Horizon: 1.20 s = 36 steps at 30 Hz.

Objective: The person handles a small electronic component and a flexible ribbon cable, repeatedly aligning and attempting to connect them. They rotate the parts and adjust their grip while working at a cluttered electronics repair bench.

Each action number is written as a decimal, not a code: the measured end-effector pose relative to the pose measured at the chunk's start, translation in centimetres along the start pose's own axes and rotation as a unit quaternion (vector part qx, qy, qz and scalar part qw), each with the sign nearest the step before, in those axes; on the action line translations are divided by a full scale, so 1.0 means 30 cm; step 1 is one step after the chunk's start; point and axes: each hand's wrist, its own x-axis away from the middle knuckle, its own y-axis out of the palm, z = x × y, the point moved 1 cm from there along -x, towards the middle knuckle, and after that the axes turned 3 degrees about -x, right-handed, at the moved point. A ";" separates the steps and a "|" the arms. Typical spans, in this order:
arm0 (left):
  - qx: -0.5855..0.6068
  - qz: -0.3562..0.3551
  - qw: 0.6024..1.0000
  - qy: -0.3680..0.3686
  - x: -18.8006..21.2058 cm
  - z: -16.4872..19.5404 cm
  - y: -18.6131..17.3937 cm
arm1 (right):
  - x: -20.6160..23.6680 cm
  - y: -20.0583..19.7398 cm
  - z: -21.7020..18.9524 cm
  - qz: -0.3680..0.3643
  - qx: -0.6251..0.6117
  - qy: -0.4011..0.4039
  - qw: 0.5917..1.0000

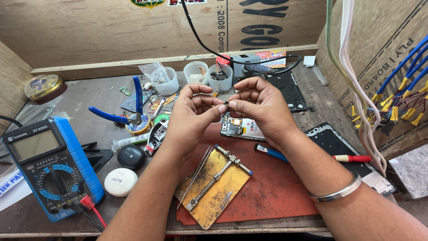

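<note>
Both my hands are raised above a cluttered workbench, fingertips meeting over a tiny dark part (pixel 226 104). My left hand (pixel 192 115) pinches it from the left, my right hand (pixel 261 106) from the right. Just below the fingers lies an opened phone (pixel 240 129) with its circuit board showing. A brass-coloured board holder (pixel 216 185) rests on a red mat (pixel 272 187) under my forearms. My right wrist wears a metal bangle.
A blue multimeter (pixel 51 167) with red and black leads stands at the left. Blue-handled pliers (pixel 129 111), several small white cups (pixel 196 73), two earbud cases (pixel 121 181), a blue-and-red tool (pixel 312 157) and a phone frame (pixel 347 147) lie around. Bundled wires (pixel 397 102) hang at right.
</note>
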 end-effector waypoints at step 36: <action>0.003 -0.002 1.000 0.013 0.005 0.009 -0.001 | -0.007 0.007 0.016 -0.005 -0.006 -0.050 0.999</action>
